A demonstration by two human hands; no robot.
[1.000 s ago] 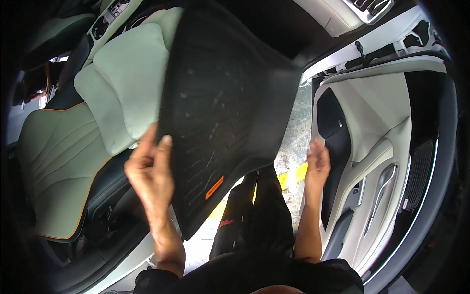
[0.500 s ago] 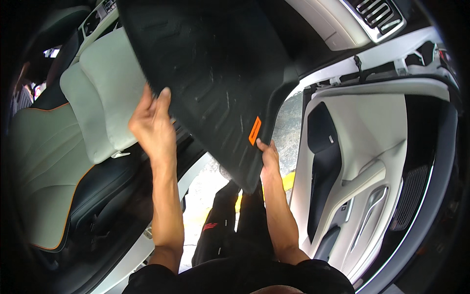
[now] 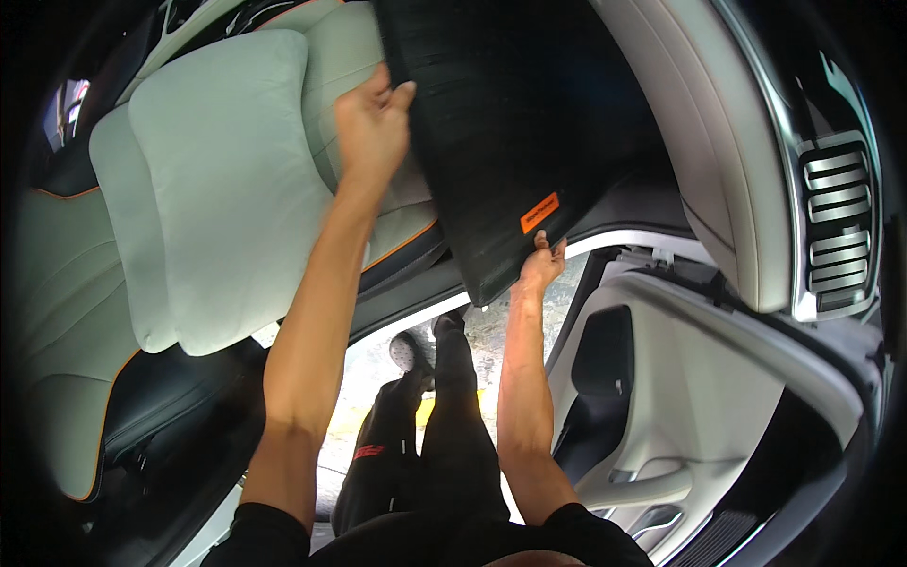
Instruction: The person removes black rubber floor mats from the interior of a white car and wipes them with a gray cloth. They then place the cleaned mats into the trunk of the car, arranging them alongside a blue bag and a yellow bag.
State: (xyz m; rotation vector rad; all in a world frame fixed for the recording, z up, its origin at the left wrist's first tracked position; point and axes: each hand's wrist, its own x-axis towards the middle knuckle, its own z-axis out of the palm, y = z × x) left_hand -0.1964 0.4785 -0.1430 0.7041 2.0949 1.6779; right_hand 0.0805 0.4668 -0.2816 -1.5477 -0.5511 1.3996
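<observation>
Black floor mat (image 3: 529, 123) hangs tilted between pale seat (image 3: 331, 57) and dashboard (image 3: 704, 142), left edge pinched by the left hand (image 3: 372, 132), near edge by the right hand (image 3: 541, 266) below the orange label (image 3: 540, 213). Weak pinching could let it slip, or low swinging could scrape its corner on the sill (image 3: 416, 317).

Ahead of the left hand (image 3: 371, 130), the view's top edge cuts off the black mat (image 3: 510, 123), which partly hides the right hand's (image 3: 541, 266) fingers.
</observation>
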